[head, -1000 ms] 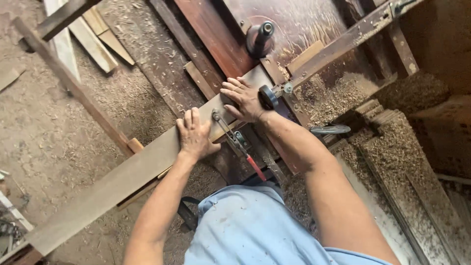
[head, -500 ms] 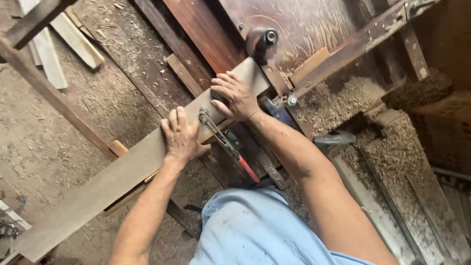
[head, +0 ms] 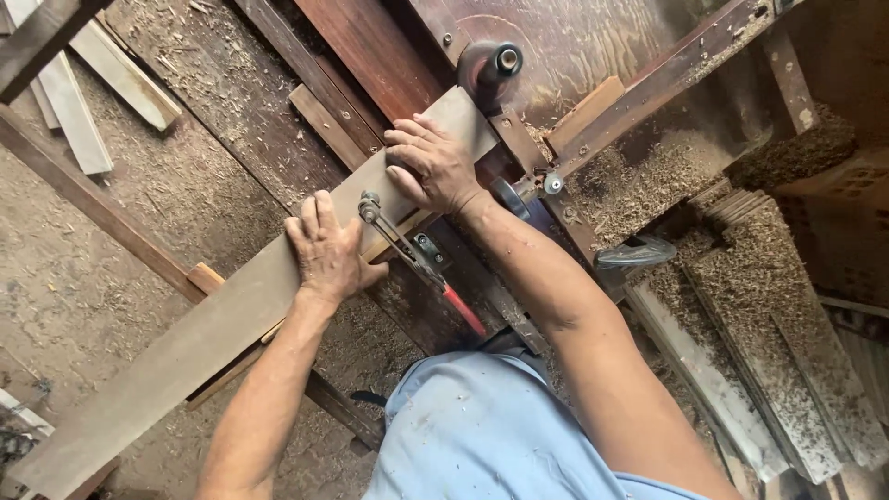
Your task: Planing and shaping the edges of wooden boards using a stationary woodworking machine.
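A sawdust-strewn workshop floor [head: 83,268] surrounded a dark reddish wooden machine table [head: 370,56]. A long flat grey wooden plank [head: 204,338] lay diagonally across it, reaching the round cutter head [head: 486,67]. The left hand [head: 329,250] and right hand [head: 431,167] pressed flat, fingers spread, on the plank, grasping nothing.

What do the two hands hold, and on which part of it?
Both hands press flat on one long grey board. The left hand lies on its top face near the middle; the right hand lies on the end near the round cutter. Neither hand grips it.
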